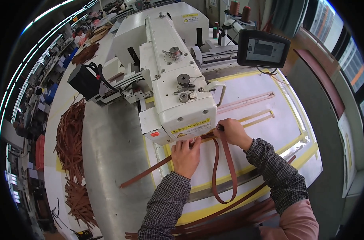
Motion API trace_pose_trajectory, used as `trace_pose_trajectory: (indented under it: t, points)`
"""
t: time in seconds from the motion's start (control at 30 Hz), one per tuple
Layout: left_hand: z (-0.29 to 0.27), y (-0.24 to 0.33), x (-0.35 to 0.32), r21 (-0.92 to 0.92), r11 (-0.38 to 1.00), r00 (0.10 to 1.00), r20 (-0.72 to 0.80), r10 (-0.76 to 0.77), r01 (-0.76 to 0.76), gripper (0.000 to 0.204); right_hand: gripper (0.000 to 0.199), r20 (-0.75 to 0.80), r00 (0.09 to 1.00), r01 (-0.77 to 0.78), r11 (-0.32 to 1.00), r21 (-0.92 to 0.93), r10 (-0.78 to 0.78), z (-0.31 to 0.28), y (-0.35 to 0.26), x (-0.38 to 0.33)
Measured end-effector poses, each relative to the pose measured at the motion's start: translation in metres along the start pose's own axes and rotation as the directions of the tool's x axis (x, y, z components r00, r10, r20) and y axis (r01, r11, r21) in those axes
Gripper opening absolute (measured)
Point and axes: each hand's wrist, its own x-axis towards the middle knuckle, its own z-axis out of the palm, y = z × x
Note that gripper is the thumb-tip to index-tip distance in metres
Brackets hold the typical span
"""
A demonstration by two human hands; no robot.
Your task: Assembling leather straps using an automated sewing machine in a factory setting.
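A long brown strap [232,170], leather-like, runs beneath the front of a white sewing machine head [182,100]. My left hand [186,157] grips it with bent fingers just below the machine's front edge. One end of the strap sticks out to the left over the metal table. To the right, my right hand [235,134] pinches the strap close to the machine. A loose loop hangs between the hands toward me, over the white, yellow-edged work plate. The needle area is hidden behind the machine head, and my fingertips are partly covered.
Heaps of brown straps [70,140] lie at the left table edge. More straps [230,218] lie close to my body. A dark control screen [263,49] stands at the back right. Slotted strips [258,120] cross the work plate. A black motor box [84,81] juts out left.
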Motion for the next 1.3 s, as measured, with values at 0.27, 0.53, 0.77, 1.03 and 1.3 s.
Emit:
trace_pose_trajectory:
  t: [0.27, 0.53, 0.77, 1.03, 1.3]
  points:
    - [0.001, 0.002, -0.001, 0.002, 1.0, 1.0, 0.005, -0.002, 0.002, 0.035, 0.03, 0.045, 0.997, 0.068, 0.997, -0.029, -0.067, 0.017, -0.006, 0.006]
    - [0.001, 0.001, -0.001, 0.011, 1.0, 0.999, 0.036, -0.012, 0.011, 0.036, 0.03, 0.066, 0.996, 0.058, 0.991, 0.124, -0.066, 0.001, -0.003, 0.005]
    - [0.0, 0.001, 0.0, 0.019, 1.0, 0.999, 0.033, -0.006, 0.005, 0.036, 0.031, -0.065, 0.997, 0.041, 0.997, 0.068, -0.036, 0.014, -0.005, -0.003]
    - [-0.004, 0.002, 0.0, 0.018, 1.0, 0.999, 0.037, -0.012, 0.012, 0.037, 0.03, -0.063, 0.997, 0.054, 0.993, 0.103, -0.048, 0.002, -0.002, -0.006]
    - [-0.002, 0.001, 0.0, 0.016, 1.0, 0.998, 0.055, -0.004, 0.003, 0.034, 0.03, -0.087, 0.996, 0.0, 0.996, 0.085, 0.007, 0.008, 0.007, -0.005]
